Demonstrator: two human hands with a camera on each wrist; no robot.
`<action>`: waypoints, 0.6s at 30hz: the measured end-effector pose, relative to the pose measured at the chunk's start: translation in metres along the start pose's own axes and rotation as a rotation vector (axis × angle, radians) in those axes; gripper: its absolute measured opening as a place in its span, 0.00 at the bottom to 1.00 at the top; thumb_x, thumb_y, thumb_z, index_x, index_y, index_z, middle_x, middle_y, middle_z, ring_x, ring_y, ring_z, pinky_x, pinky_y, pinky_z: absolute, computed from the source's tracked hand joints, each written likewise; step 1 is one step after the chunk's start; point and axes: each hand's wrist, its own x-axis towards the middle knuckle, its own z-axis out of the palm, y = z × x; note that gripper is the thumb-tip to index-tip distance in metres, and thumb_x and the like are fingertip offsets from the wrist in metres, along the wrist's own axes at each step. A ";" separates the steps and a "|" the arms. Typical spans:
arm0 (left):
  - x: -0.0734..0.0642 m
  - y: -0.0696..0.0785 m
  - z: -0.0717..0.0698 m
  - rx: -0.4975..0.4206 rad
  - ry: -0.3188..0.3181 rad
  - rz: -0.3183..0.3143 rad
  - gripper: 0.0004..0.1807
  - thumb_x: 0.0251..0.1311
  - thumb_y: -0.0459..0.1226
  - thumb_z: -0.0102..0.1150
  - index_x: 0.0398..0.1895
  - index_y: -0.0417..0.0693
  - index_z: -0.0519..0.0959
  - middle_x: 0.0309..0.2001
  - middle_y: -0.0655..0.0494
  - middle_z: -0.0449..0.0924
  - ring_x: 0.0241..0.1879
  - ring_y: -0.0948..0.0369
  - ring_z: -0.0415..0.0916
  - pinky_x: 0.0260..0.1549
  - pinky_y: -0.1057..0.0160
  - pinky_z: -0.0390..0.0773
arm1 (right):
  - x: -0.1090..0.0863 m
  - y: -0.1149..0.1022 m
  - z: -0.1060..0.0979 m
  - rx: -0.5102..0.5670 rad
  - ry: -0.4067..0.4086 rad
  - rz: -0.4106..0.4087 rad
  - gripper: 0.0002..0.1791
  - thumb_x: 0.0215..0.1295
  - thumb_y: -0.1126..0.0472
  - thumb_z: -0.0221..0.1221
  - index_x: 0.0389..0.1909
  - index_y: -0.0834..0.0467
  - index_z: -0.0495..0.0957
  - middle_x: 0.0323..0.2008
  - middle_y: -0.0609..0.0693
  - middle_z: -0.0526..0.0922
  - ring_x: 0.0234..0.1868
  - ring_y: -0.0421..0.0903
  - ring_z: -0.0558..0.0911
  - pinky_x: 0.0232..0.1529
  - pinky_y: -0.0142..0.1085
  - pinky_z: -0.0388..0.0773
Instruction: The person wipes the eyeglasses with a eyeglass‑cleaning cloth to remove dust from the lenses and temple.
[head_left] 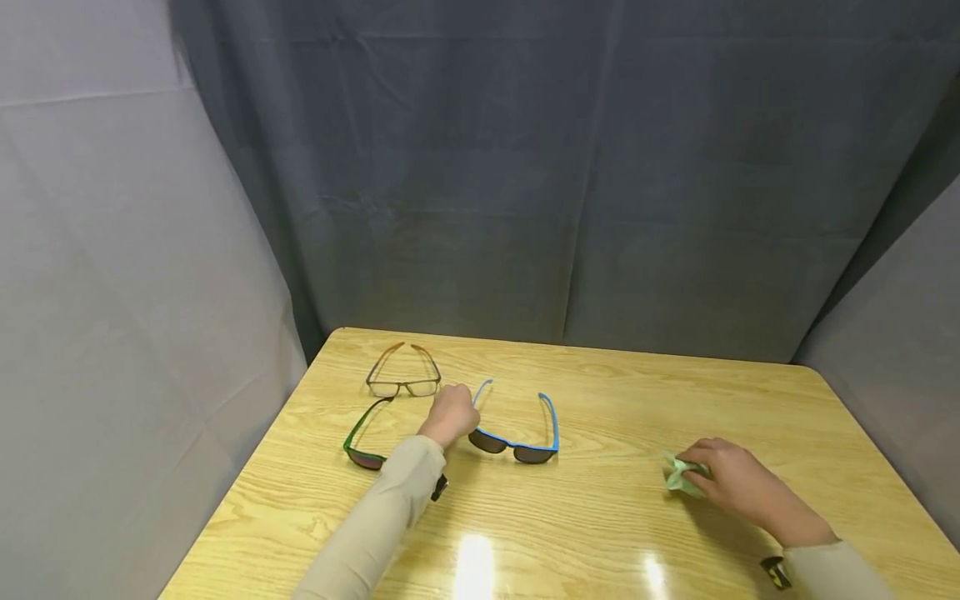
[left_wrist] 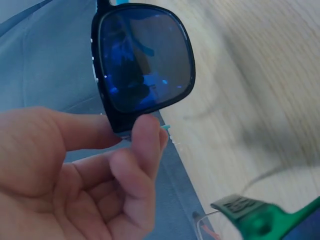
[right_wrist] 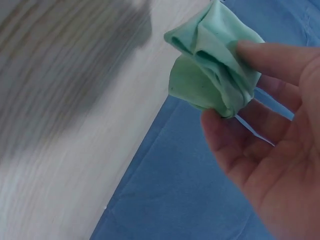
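My left hand (head_left: 452, 414) pinches one front corner of the blue-armed sunglasses (head_left: 532, 455), thumb against fingers. Close up in the left wrist view, their dark lens (left_wrist: 147, 60) sits in a black front frame just above the fingertips. The sunglasses' arms are unfolded and point toward the back of the table. On the right, my right hand (head_left: 738, 479) holds a crumpled pale green cloth (right_wrist: 215, 75) between thumb and fingers, close over the tabletop. Left of my left hand lie green-framed sunglasses (head_left: 366, 460), partly hidden by the sleeve.
Clear-lensed eyeglasses (head_left: 423, 388) with orange-brown arm tips lie behind the green pair at the back left. The wood-grain table (head_left: 630, 400) ends at a dark curtain (head_left: 450, 183), with pale grey cloth on both sides.
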 end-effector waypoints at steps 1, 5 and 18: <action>0.000 0.000 0.001 0.004 -0.004 -0.004 0.15 0.56 0.25 0.52 0.14 0.44 0.68 0.16 0.55 0.61 0.13 0.62 0.56 0.11 0.68 0.58 | -0.002 0.000 0.001 0.003 -0.003 0.002 0.11 0.55 0.63 0.67 0.40 0.60 0.83 0.37 0.49 0.80 0.38 0.51 0.80 0.37 0.44 0.78; 0.002 -0.001 0.002 0.028 -0.017 -0.010 0.09 0.56 0.25 0.54 0.19 0.40 0.72 0.19 0.52 0.67 0.16 0.60 0.64 0.14 0.67 0.65 | -0.004 0.002 0.006 -0.006 0.020 -0.042 0.10 0.53 0.65 0.68 0.38 0.60 0.83 0.36 0.49 0.80 0.38 0.51 0.80 0.36 0.45 0.78; 0.008 0.001 0.008 0.038 -0.067 -0.065 0.03 0.58 0.23 0.53 0.34 0.30 0.75 0.22 0.43 0.72 0.20 0.54 0.81 0.09 0.71 0.71 | -0.002 0.004 0.018 0.041 -0.039 -0.113 0.14 0.51 0.70 0.67 0.40 0.63 0.83 0.37 0.51 0.79 0.34 0.49 0.81 0.31 0.35 0.79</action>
